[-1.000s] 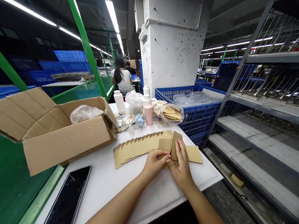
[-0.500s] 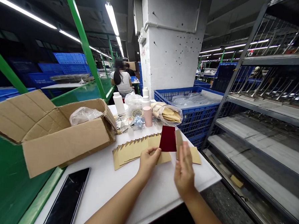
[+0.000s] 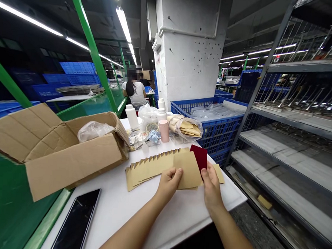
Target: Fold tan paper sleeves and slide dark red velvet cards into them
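My left hand (image 3: 169,180) is closed on a tan paper envelope (image 3: 190,171), pinching its left edge between thumb and fingers. My right hand (image 3: 213,186) grips a dark red, flat rectangular piece (image 3: 200,156) by its lower right side; whether it is a card or a cloth pouch I cannot tell. The red piece stands partly behind the envelope's right edge. Left of my hands, a fanned row of tan envelopes (image 3: 149,168) lies overlapping on the white table (image 3: 117,211). Another tan piece (image 3: 218,173) shows behind my right hand.
An open cardboard box (image 3: 77,164) stands at the left, with a phone (image 3: 76,220) in front. White bottles (image 3: 131,116), a pink cylinder (image 3: 163,131) and a bag of envelopes (image 3: 186,127) sit at the back. Beyond are a blue crate (image 3: 210,128) and a metal rack (image 3: 287,145).
The red piece has passed from my left hand to my right. My left hand now holds a tan envelope, which faces me. My right hand has closed from a flat, outstretched pose.
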`<state>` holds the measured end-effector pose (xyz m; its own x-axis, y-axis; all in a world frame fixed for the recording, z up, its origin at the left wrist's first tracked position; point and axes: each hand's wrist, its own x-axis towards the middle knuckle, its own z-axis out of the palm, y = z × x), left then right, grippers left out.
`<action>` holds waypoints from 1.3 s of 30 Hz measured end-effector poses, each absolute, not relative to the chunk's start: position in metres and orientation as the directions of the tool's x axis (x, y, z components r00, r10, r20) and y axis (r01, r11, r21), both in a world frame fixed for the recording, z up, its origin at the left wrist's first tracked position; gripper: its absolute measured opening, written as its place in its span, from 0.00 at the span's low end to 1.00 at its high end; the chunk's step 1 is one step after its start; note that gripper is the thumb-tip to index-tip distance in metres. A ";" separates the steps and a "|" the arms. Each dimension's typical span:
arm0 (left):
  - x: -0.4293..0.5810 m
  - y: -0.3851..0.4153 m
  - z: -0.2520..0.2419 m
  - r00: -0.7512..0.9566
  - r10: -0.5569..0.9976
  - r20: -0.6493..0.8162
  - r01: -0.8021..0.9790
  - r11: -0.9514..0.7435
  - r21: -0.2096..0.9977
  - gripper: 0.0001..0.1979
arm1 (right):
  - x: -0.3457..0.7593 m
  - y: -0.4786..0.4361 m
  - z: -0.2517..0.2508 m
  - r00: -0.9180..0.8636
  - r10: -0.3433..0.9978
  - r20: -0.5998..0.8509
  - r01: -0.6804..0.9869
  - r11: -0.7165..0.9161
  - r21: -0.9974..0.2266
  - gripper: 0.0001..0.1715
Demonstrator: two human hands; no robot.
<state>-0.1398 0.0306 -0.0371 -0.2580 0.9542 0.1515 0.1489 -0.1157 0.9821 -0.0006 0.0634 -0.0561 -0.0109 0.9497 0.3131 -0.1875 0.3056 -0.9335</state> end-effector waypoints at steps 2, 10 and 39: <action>-0.140 0.031 -0.037 -0.246 0.950 0.194 0.240 -0.134 0.962 0.23 | 0.004 0.074 -0.059 -0.071 0.985 0.158 -0.343 0.125 -0.931 0.21; -0.145 0.030 -0.032 -0.304 0.869 0.390 0.515 -0.195 0.835 0.21 | 0.024 0.070 -0.048 0.347 0.778 0.525 0.146 0.508 -0.849 0.11; -0.123 0.025 -0.041 -0.188 0.954 0.234 -0.020 -0.242 0.970 0.37 | -0.006 0.052 -0.073 -0.215 0.893 0.395 0.052 0.414 -0.909 0.32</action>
<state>-0.1235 0.0252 -0.0405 -0.1878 0.9539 0.2342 -0.0198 -0.2420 0.9701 -0.0058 0.0520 -0.0734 -0.2153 0.8932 0.3948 0.0517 0.4142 -0.9087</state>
